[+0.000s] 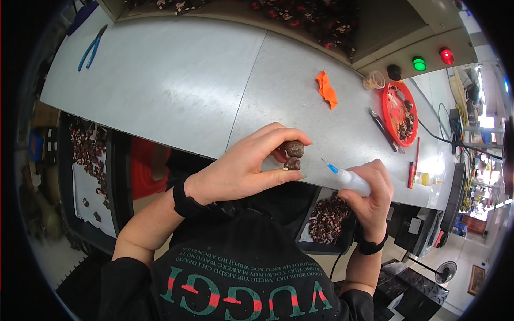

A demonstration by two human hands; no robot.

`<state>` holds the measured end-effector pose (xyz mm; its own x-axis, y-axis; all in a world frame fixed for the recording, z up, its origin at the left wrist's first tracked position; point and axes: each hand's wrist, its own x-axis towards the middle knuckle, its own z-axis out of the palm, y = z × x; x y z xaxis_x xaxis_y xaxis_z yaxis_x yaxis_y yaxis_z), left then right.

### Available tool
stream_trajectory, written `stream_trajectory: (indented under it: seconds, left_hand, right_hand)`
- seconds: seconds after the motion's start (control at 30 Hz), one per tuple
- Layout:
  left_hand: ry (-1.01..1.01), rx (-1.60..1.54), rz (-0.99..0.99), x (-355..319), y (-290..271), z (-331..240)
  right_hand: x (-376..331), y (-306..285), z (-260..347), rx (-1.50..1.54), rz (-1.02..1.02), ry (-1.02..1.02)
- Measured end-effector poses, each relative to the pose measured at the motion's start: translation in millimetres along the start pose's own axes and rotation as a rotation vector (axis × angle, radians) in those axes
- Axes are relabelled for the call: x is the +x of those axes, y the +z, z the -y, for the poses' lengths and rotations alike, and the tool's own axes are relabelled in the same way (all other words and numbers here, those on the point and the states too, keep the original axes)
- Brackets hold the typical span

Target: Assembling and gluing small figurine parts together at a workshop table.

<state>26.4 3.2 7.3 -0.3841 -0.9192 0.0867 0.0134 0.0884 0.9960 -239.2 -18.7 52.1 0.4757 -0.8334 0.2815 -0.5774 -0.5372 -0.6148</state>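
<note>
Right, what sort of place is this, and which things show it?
Probably a workshop: blue pliers lie on a grey worktop, dark trays hold many small pieces, and the right hand holds a needle-tipped bottle.

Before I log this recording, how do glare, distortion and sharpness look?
In the head view, a pale sheen lies on the table, whose edges bow under fisheye bending; at the head view's far right, bright patches wash out, while the bottle and brown lumps look reasonably sharp.

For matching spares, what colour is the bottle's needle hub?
Blue; the hub shows best in the head view.
</note>
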Motion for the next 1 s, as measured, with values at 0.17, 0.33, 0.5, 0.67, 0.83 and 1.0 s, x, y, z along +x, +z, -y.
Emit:
stream_trajectory:
  seconds: [0.17, 0.33, 0.5, 0.67, 0.83, 1.0]
  left_hand:
    - [0.031, 0.036, 0.010, -0.3, -0.5, 2.7]
    - [0.047, 0.047, 0.020, 0.4, -0.9, 3.7]
    - [0.039, 0.038, 0.023, 1.0, -0.2, 3.0]
    - [0.045, 0.043, 0.023, 0.9, 0.3, 3.3]
    - [0.048, 0.036, 0.020, 0.7, 1.0, 2.5]
    - [0.041, 0.043, 0.017, 0.8, -0.1, 1.9]
  right_hand:
    - [4.8, 3.9, -1.9, -0.033, 0.053, -0.044]
    - [7.7, 4.9, -0.8, -0.066, 0.081, -0.057]
    - [9.0, 5.4, -0.4, -0.085, 0.100, -0.055]
    - [12.4, 4.4, -0.5, -0.133, 0.142, -0.117]
    - [13.0, 5.3, 3.0, -0.146, 0.107, -0.089]
    - [12.9, 4.9, 3.2, -0.159, 0.102, -0.095]
